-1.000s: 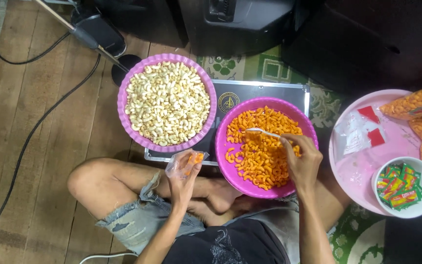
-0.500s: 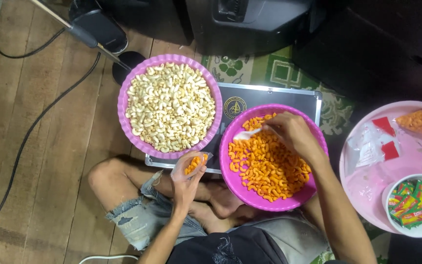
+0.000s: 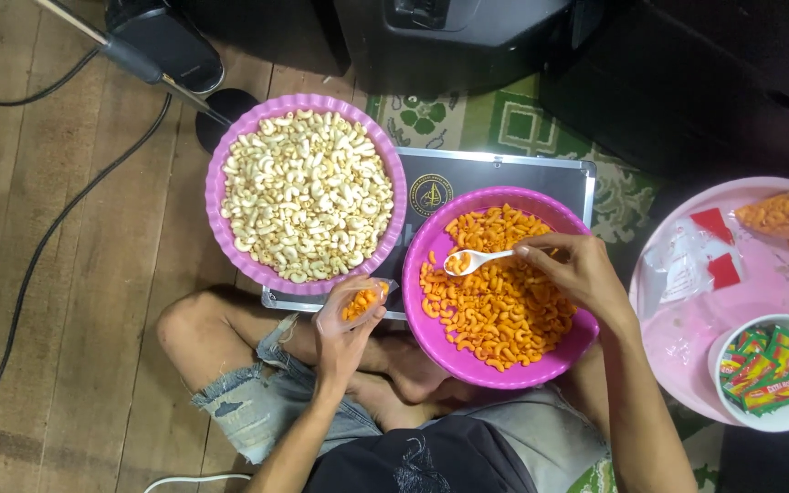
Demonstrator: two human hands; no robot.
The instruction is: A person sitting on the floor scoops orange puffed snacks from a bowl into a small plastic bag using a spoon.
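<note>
My left hand (image 3: pixel 340 333) holds a small clear plastic bag (image 3: pixel 361 299) with a few orange snack curls in it, just left of the purple bowl (image 3: pixel 431 239) of orange curls (image 3: pixel 495 301). My right hand (image 3: pixel 575 278) grips the handle of a white spoon (image 3: pixel 475 261) over that bowl; the spoon's scoop carries some orange curls and points toward the bag. A second purple bowl (image 3: pixel 215 196) filled with pale white curls (image 3: pixel 308 192) sits to the upper left.
Both bowls rest on a flat dark case (image 3: pixel 495 178) with a metal rim. A pink tray (image 3: pixel 668 319) at right carries filled snack bags (image 3: pixel 783 212), empty clear bags (image 3: pixel 682 257) and a white bowl (image 3: pixel 723 402) of small sachets. Black cables (image 3: pixel 57 237) cross the wooden floor.
My right hand dug the spoon into the orange curls and has lifted it out loaded, scoop facing the bag. The left hand kept holding the bag in place.
</note>
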